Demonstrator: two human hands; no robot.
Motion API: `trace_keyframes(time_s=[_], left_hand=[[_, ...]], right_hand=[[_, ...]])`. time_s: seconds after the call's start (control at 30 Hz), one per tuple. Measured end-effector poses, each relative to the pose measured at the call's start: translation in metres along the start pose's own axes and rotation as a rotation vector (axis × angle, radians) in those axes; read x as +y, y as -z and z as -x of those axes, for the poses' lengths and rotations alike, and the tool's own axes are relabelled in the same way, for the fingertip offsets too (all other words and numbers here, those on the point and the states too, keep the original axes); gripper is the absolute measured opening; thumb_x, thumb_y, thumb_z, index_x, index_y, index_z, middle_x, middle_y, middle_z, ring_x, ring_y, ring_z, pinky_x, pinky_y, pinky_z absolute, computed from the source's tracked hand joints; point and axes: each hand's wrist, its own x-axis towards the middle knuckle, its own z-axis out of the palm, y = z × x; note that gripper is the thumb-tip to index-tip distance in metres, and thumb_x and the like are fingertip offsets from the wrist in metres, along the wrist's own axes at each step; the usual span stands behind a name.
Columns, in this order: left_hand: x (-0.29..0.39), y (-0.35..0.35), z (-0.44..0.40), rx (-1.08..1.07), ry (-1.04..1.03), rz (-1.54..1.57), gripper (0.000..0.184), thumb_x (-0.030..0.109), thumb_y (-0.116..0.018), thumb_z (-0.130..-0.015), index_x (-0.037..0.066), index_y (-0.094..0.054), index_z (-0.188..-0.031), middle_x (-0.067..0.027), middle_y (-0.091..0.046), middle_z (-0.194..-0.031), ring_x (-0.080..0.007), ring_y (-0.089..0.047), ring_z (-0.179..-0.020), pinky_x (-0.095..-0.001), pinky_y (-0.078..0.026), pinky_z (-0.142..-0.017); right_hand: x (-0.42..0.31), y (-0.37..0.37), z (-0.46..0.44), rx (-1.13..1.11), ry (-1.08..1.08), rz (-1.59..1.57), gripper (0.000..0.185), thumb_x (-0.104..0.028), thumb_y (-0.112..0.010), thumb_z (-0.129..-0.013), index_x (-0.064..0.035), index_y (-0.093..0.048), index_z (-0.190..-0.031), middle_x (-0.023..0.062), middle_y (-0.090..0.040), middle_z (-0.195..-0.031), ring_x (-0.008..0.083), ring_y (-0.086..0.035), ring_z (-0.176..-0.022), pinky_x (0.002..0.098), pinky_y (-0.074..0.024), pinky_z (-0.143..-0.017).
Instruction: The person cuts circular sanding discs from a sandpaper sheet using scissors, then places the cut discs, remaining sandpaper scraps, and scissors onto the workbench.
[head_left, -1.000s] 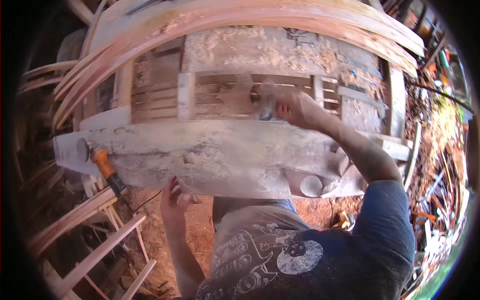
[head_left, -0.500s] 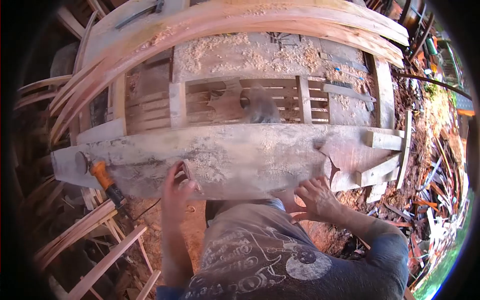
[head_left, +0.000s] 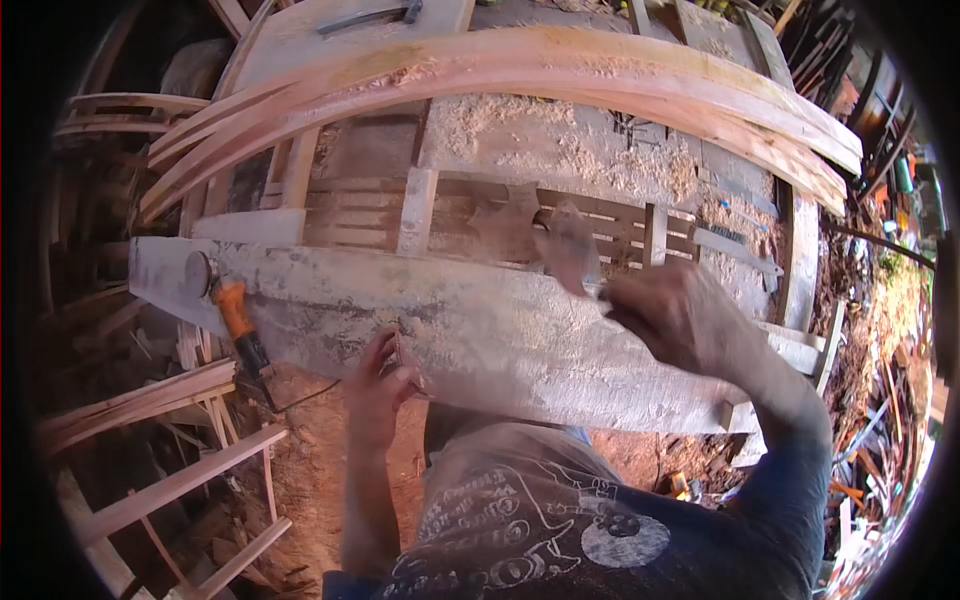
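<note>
A long pale board (head_left: 480, 330), dusty and stained dark in patches, lies across the view. At its near edge my left hand (head_left: 378, 385) pinches a thin reddish piece (head_left: 407, 362) held upright. My right hand (head_left: 675, 315) is closed above the board's right part; what its fingers hold is too small to make out. Just beyond its fingertips a greyish, translucent object (head_left: 570, 245), blurred, stands by the far edge. Beside it lies a flat brown piece with a jagged outline (head_left: 503, 222). An orange and black power tool with a round disc (head_left: 235, 312) rests on the board's left end.
Curved wooden planks (head_left: 520, 70) arch across the bench behind the board. Wood shavings (head_left: 560, 140) cover the bench top, with flat metal tools (head_left: 738, 248) at its right. Wooden strips (head_left: 180, 485) stand at the lower left. Scrap (head_left: 880, 400) is piled at the right.
My right hand has moved from the board's near edge up and forward, closing near the translucent object. My left hand still grips the thin piece. The view has shifted, so the bench appears further right.
</note>
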Motion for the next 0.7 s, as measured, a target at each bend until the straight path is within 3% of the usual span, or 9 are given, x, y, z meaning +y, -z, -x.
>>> trace_keyframes(time_s=[0.07,0.13,0.23,0.33,0.4,0.5,0.6,0.7], left_hand=[[0.007,-0.014,0.002,0.006,0.019,0.021,0.06,0.007,-0.06,-0.089,0.01,-0.042,-0.147,-0.0092,-0.054,-0.131,-0.023,-0.059,-0.115,-0.0399,-0.056,-0.09],[0.01,-0.022,0.002,0.006,0.028,0.071,0.058,0.007,-0.059,-0.09,0.011,-0.043,-0.145,-0.0087,-0.054,-0.131,-0.023,-0.06,-0.114,-0.0409,-0.056,-0.09],[0.004,-0.024,-0.005,-0.012,0.001,0.175,0.055,0.007,-0.058,-0.091,0.011,-0.043,-0.144,-0.0082,-0.055,-0.13,-0.0223,-0.061,-0.112,-0.0421,-0.056,-0.09],[0.002,-0.032,-0.015,0.011,-0.023,0.189,0.055,0.009,-0.06,-0.093,0.011,-0.042,-0.145,-0.0083,-0.055,-0.129,-0.0212,-0.061,-0.112,-0.0431,-0.056,-0.089],[0.005,-0.039,-0.021,0.098,0.006,0.132,0.055,0.011,-0.061,-0.093,0.011,-0.042,-0.145,-0.0084,-0.055,-0.13,-0.0205,-0.061,-0.112,-0.0438,-0.056,-0.089],[-0.006,-0.036,-0.035,0.077,-0.092,0.155,0.06,0.015,-0.066,-0.093,0.01,-0.04,-0.147,-0.0095,-0.055,-0.13,-0.0203,-0.06,-0.116,-0.0439,-0.057,-0.091],[0.002,-0.054,-0.046,0.06,-0.107,0.04,0.065,0.016,-0.069,-0.093,0.008,-0.037,-0.149,-0.0103,-0.054,-0.131,-0.0223,-0.058,-0.12,-0.0437,-0.057,-0.094],[0.008,-0.066,-0.049,-0.046,-0.069,0.202,0.066,0.014,-0.068,-0.094,0.008,-0.036,-0.151,-0.0113,-0.053,-0.131,-0.0244,-0.057,-0.124,-0.0433,-0.058,-0.095]], right_hand=[[0.004,0.001,-0.039,0.124,0.111,0.006,0.018,-0.021,-0.062,-0.096,-0.0042,-0.067,-0.1,0.0123,-0.066,-0.07,0.028,-0.067,-0.066,0.0435,-0.0534,-0.065],[0.015,-0.024,-0.082,0.087,0.119,0.011,0.02,-0.021,-0.058,-0.099,-0.005,-0.067,-0.107,0.0136,-0.068,-0.078,0.0298,-0.068,-0.072,0.0433,-0.0534,-0.066],[0.04,-0.065,-0.139,-0.035,0.043,-0.03,0.031,-0.032,-0.057,-0.099,-0.008,-0.066,-0.116,0.0187,-0.069,-0.09,0.0325,-0.07,-0.085,0.0451,-0.0556,-0.074],[0.056,-0.109,-0.16,0.196,0.149,0.177,0.042,-0.042,-0.057,-0.098,-0.0094,-0.064,-0.124,0.0195,-0.07,-0.102,0.036,-0.07,-0.095,0.0471,-0.0562,-0.083],[0.057,-0.144,-0.165,0.226,0.037,0.046,0.052,-0.041,-0.064,-0.096,-0.0073,-0.058,-0.134,0.0171,-0.069,-0.116,0.0338,-0.07,-0.1,0.0429,-0.0556,-0.089],[0.016,-0.124,-0.139,-0.115,0.054,-0.698,0.06,-0.035,-0.073,-0.091,-0.0046,-0.054,-0.138,0.0165,-0.069,-0.117,0.025,-0.069,-0.1,0.0354,-0.0544,-0.09],[-0.012,-0.123,-0.114,-0.187,-0.021,-0.89,0.046,-0.023,-0.075,-0.088,-0.0049,-0.063,-0.129,0.0128,-0.07,-0.112,0.0232,-0.069,-0.095,0.0346,-0.0546,-0.085],[0.003,-0.134,-0.106,-0.148,-0.024,-1.073,0.061,-0.031,-0.078,-0.088,0.0013,-0.056,-0.134,0.0114,-0.07,-0.108,0.0176,-0.069,-0.096,0.0308,-0.0547,-0.087]])
